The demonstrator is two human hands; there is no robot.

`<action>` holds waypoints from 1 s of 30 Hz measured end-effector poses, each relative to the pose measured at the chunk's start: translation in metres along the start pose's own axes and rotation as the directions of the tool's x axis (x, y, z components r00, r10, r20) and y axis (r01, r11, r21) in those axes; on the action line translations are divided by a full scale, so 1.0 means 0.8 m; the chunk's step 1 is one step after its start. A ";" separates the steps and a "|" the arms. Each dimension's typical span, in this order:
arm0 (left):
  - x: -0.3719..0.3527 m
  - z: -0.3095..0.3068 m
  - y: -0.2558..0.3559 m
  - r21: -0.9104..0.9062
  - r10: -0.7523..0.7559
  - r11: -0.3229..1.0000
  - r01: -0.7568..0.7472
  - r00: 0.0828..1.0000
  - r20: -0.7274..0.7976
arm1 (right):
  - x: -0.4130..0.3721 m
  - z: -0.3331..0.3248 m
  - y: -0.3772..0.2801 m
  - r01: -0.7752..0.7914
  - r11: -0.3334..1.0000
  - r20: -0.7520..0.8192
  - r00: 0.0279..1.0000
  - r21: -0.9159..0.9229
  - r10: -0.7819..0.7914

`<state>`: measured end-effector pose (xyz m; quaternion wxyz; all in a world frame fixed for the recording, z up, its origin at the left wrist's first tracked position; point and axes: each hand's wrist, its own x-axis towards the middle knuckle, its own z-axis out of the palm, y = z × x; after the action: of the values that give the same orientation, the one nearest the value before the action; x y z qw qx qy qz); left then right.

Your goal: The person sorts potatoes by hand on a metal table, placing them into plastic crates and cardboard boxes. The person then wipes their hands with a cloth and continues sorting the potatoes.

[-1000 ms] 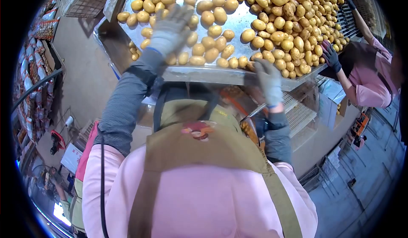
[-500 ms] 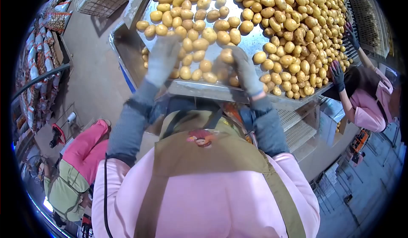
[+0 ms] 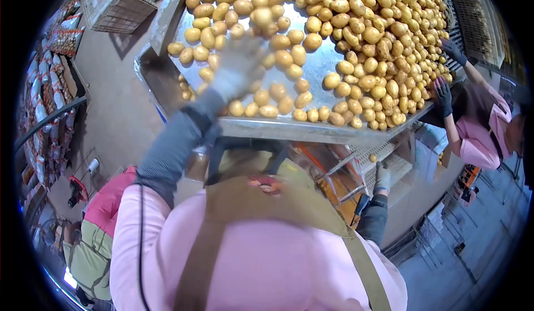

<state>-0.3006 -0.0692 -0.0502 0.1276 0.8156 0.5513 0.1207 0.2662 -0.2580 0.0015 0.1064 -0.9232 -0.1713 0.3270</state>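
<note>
Potatoes (image 3: 313,41) lie loose over the metal sorting table (image 3: 261,128). My left hand (image 3: 240,69), in a pale glove, reaches over the potatoes on the left part of the table. It is blurred, but its fingers look stretched out and spread, touching or just above the potatoes. Beyond the table's front edge, my right hand (image 3: 382,176) is low at the right, above stacked crates. Its gloved fingers point forward, apart from a single potato (image 3: 372,158) just ahead of their tips.
A dense potato heap (image 3: 389,44) covers the table's right side. At the right edge are a co-worker's gloved hands (image 3: 443,97). Plastic crates (image 3: 389,172) stand below the table, another crate (image 3: 119,5) behind left. Bagged potatoes (image 3: 47,100) are stacked far left, near another person (image 3: 92,239).
My right hand has left the table and dropped to the lower right, where a potato now shows ahead of it. My left hand has moved right and forward across the potatoes, some of which have shifted.
</note>
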 end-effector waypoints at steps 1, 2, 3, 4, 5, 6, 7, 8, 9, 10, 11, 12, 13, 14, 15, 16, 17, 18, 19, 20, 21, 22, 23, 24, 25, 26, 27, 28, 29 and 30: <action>-0.025 0.017 0.008 -0.011 0.089 0.996 -0.090 0.991 -0.097 | -0.006 0.008 -0.024 0.134 0.985 -0.014 0.990 -0.112 -0.137; -0.046 0.011 0.022 -0.057 0.124 0.990 -0.128 0.990 -0.069 | -0.018 0.012 -0.046 0.254 0.939 -0.015 0.964 -0.230 -0.265; -0.066 0.012 0.036 -0.169 0.061 0.983 -0.073 0.995 -0.076 | -0.042 0.038 -0.082 0.441 0.881 -0.053 0.889 -0.170 -0.455; -0.084 0.017 0.048 -0.280 -0.005 0.960 -0.018 0.997 -0.080 | -0.074 0.079 -0.125 0.613 0.781 -0.104 0.775 -0.119 -0.624; -0.101 0.022 0.056 -0.313 0.010 0.949 -0.034 0.997 -0.078 | -0.101 0.121 -0.166 0.647 0.761 -0.080 0.757 -0.046 -0.648; -0.114 0.025 0.058 -0.342 0.023 0.938 -0.049 0.997 -0.080 | -0.160 0.150 -0.234 0.682 0.726 0.057 0.724 0.091 -0.687; -0.119 0.025 0.054 -0.362 0.037 0.930 -0.067 0.995 -0.089 | -0.191 0.181 -0.287 0.510 0.837 0.277 0.790 0.200 -0.547; -0.120 0.019 0.047 -0.417 0.014 0.908 -0.036 0.998 -0.055 | -0.179 0.222 -0.311 0.855 0.503 0.254 0.463 0.125 -0.849; -0.123 0.013 0.042 -0.471 -0.009 0.882 0.001 1.000 -0.016 | -0.186 0.256 -0.351 0.932 0.351 0.331 0.304 0.092 -0.893; -0.123 0.006 0.037 -0.522 -0.030 0.852 0.039 0.999 0.024 | -0.203 0.285 -0.387 0.947 0.294 0.344 0.236 0.129 -0.909; -0.114 0.001 0.028 -0.473 -0.097 0.880 0.042 0.991 -0.092 | -0.191 0.331 -0.410 0.999 0.032 0.260 0.032 -0.002 -0.965; -0.101 -0.017 0.014 -0.504 -0.197 0.853 0.138 0.978 -0.064 | -0.189 0.370 -0.425 0.989 -0.119 0.287 -0.089 -0.091 -0.954; -0.087 -0.019 -0.009 -0.494 -0.271 0.854 0.163 0.950 -0.156 | -0.215 0.383 -0.424 0.967 -0.177 0.368 -0.100 -0.183 -0.925; -0.069 -0.021 -0.035 -0.488 -0.338 0.853 0.185 0.909 -0.245 | -0.237 0.382 -0.415 0.933 -0.237 0.445 -0.097 -0.272 -0.890; -0.046 -0.036 -0.055 -0.444 -0.393 0.859 0.255 0.885 -0.251 | -0.237 0.382 -0.396 0.925 -0.262 0.457 -0.114 -0.276 -0.882; -0.024 -0.047 -0.073 -0.402 -0.447 0.856 0.325 0.856 -0.259 | -0.228 0.384 -0.368 0.915 -0.288 0.472 -0.129 -0.282 -0.872; -0.011 -0.037 -0.094 -0.332 -0.394 0.899 0.287 0.860 -0.325 | -0.222 0.378 -0.345 0.935 -0.241 0.406 -0.120 -0.260 -0.906; -0.001 -0.024 -0.120 -0.251 -0.334 0.935 0.250 0.859 -0.388 | -0.214 0.369 -0.320 0.926 -0.189 0.402 -0.044 -0.328 -0.914; 0.015 -0.019 -0.143 -0.160 -0.260 0.965 0.209 0.854 -0.450 | -0.213 0.356 -0.306 0.913 -0.150 0.404 0.017 -0.378 -0.914; 0.040 -0.032 -0.153 -0.184 -0.315 0.948 0.261 0.856 -0.410 | -0.205 0.348 -0.293 0.929 -0.087 0.391 0.065 -0.359 -0.918; 0.064 -0.050 -0.154 -0.211 -0.371 0.926 0.313 0.857 -0.358 | -0.202 0.348 -0.289 0.908 -0.111 0.407 0.070 -0.405 -0.911; 0.080 -0.057 -0.151 -0.246 -0.428 0.897 0.367 0.858 -0.283 | -0.200 0.342 -0.279 0.882 -0.126 0.433 0.095 -0.454 -0.897; 0.103 -0.042 -0.172 -0.228 -0.350 0.931 0.284 0.873 -0.340 | -0.201 0.340 -0.278 0.900 -0.120 0.439 0.086 -0.420 -0.894; 0.130 -0.024 -0.192 -0.208 -0.270 0.957 0.200 0.878 -0.396 | -0.204 0.342 -0.286 0.916 -0.111 0.444 0.079 -0.386 -0.893; 0.150 -0.022 -0.190 -0.087 -0.252 0.968 0.236 0.903 -0.348 | -0.216 0.337 -0.298 0.916 -0.141 0.453 0.049 -0.375 -0.890; 0.164 -0.022 -0.183 0.045 -0.234 0.965 0.259 0.925 -0.301 | -0.220 0.337 -0.303 0.921 -0.158 0.462 0.027 -0.355 -0.886; 0.171 -0.017 -0.171 0.096 -0.236 0.955 0.281 0.913 -0.332 | -0.228 0.338 -0.308 0.916 -0.148 0.467 0.048 -0.372 -0.883; 0.172 -0.013 -0.159 0.143 -0.259 0.942 0.305 0.926 -0.274 | -0.233 0.338 -0.312 0.912 -0.140 0.473 0.065 -0.385 -0.879; 0.155 -0.003 -0.148 0.109 -0.204 0.964 0.241 0.939 -0.277 | -0.234 0.334 -0.314 0.922 -0.139 0.464 0.049 -0.362 -0.884; 0.132 0.006 -0.135 0.079 -0.147 0.981 0.176 0.948 -0.281 | -0.233 0.332 -0.317 0.932 -0.138 0.452 0.032 -0.337 -0.891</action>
<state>-0.3543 0.0676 -0.0853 0.0172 0.7487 0.6340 0.1929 -0.1022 -0.0749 -0.0169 0.0205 -0.5063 -0.8534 0.1220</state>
